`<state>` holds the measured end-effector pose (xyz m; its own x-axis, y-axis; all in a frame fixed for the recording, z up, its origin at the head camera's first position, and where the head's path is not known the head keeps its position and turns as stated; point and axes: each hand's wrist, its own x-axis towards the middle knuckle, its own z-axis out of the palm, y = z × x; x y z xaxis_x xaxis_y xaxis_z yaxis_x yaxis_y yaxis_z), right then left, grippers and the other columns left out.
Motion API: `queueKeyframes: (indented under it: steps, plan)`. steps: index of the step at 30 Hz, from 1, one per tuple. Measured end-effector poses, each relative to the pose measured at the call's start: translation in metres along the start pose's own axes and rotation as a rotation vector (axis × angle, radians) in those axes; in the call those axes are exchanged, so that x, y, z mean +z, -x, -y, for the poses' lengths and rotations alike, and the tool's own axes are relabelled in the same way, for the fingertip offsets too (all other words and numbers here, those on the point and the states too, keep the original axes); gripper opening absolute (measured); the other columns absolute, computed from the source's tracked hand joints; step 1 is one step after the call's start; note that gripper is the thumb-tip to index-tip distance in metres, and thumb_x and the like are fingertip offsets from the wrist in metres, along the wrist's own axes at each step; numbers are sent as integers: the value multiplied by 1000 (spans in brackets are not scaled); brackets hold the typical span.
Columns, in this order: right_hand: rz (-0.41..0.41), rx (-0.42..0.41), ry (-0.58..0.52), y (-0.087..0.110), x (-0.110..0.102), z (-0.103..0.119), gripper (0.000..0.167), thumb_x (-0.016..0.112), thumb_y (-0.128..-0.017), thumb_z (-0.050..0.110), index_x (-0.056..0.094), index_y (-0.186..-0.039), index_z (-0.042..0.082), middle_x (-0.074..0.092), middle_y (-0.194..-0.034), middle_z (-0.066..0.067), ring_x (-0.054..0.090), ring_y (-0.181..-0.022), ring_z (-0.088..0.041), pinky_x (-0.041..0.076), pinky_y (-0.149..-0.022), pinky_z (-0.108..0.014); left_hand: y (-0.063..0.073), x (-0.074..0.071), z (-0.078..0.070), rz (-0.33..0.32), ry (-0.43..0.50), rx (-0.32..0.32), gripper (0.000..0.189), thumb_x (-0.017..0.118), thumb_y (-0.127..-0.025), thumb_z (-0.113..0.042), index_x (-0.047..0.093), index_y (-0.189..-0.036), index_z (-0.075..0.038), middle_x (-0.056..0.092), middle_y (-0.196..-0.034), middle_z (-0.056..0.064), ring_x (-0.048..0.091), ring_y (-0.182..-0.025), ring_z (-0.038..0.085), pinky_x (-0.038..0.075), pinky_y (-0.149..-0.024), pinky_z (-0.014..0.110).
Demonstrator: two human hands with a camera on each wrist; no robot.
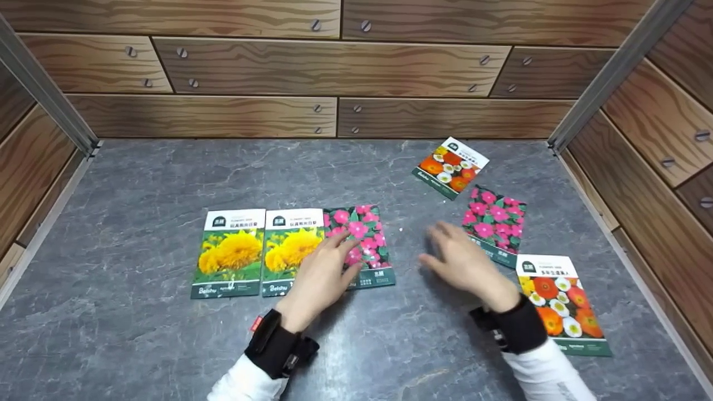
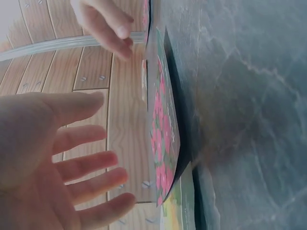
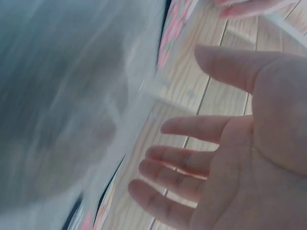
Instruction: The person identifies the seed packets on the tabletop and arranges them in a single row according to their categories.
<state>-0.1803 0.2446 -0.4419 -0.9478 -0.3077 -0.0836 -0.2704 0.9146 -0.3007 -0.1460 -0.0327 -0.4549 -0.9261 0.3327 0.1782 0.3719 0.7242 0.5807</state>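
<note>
Your L hand (image 1: 323, 273): fingers spread over pink-flower pkt (image 1: 373, 239), grasping nothing; pkt flat-ish, next to two yellow-flower pkts (image 1: 231, 250). Your R hand (image 1: 465, 262) (blurry): fingers extended, empty, nr 2nd pink pkt (image 1: 496, 217), btwn two orange-flower pkts (image 1: 451, 167).

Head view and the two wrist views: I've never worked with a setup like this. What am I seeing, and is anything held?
There is no machine: these are a person's bare hands, the left hand and the right hand. The head view comes from a camera worn on the head, looking forward and down; each wrist view comes from that wrist. On the grey surface lie two yellow-flower packets, two pink-flower packets and two orange-flower packets. The left hand is over the pink one beside the yellow ones. Nothing is held: both wrist views show spread fingers with nothing between them.
</note>
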Motion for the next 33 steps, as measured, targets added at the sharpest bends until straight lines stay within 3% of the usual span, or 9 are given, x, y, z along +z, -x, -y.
queueKeyframes:
  steps: [4, 10, 14, 22, 25, 28, 30, 33]
  plan:
    - [-21, 78, 53, 4, -4, -26, 70, 64, -103, 33, 44, -152, -12, 36, -161, -41, 36, -149, -61, 32, -124, -72, -3, 1, -1, -43, 21, 3, 45, 71, -101, -21, 64, -142, -5, 58, -153, 21, 56, -144, 40, 55, -112, 57]
    - [76, 144, 89, 8, -4, -44, 76, 60, -105, 37, 39, -152, -18, 34, -160, -43, 34, -148, -63, 35, -122, -71, -4, 3, -1, -117, 47, -4, 42, 70, -101, -20, 66, -140, -6, 63, -149, 20, 62, -137, 38, 58, -109, 53]
    - [123, 125, 102, 11, 0, -32, 75, 61, -104, 37, 40, -153, -16, 35, -161, -41, 37, -148, -62, 37, -122, -70, -5, 5, 0, -146, 53, -13, 41, 71, -101, -21, 67, -138, -5, 65, -146, 20, 65, -133, 38, 58, -109, 52]
    - [106, -3, 115, 21, 15, 14, 70, 67, -102, 35, 47, -151, -12, 42, -160, -36, 42, -148, -56, 40, -122, -66, -4, 9, -3, -156, 53, -12, 40, 71, -100, -21, 68, -137, -6, 65, -145, 20, 64, -135, 40, 58, -108, 53]
    - [71, -37, 82, 23, 16, 20, 68, 68, -102, 32, 48, -151, -10, 46, -159, -33, 46, -147, -53, 42, -121, -65, -4, 12, -7, -146, 59, -13, 40, 71, -100, -21, 68, -137, -6, 65, -145, 21, 64, -134, 40, 58, -108, 53]
    - [-28, -45, 24, 22, 14, 12, 65, 70, -101, 29, 50, -150, -8, 48, -157, -34, 49, -144, -52, 44, -119, -66, -6, 17, -15, -144, 61, -12, 40, 72, -99, -21, 68, -135, -6, 67, -142, 19, 68, -129, 38, 60, -105, 52]
    - [-84, -7, -21, 21, 10, 0, 64, 69, -101, 28, 49, -151, -8, 44, -157, -37, 47, -144, -56, 43, -118, -69, -9, 23, -24, -136, 66, -11, 39, 72, -99, -21, 69, -134, -6, 69, -140, 18, 70, -125, 36, 61, -104, 50]
    - [-80, 94, -80, 19, 6, -20, 67, 63, -104, 30, 42, -155, -8, 36, -161, -41, 39, -147, -60, 37, -121, -72, -18, 32, -39, -101, 67, -9, 38, 71, -100, -22, 68, -135, -6, 70, -139, 16, 70, -124, 33, 60, -105, 49]
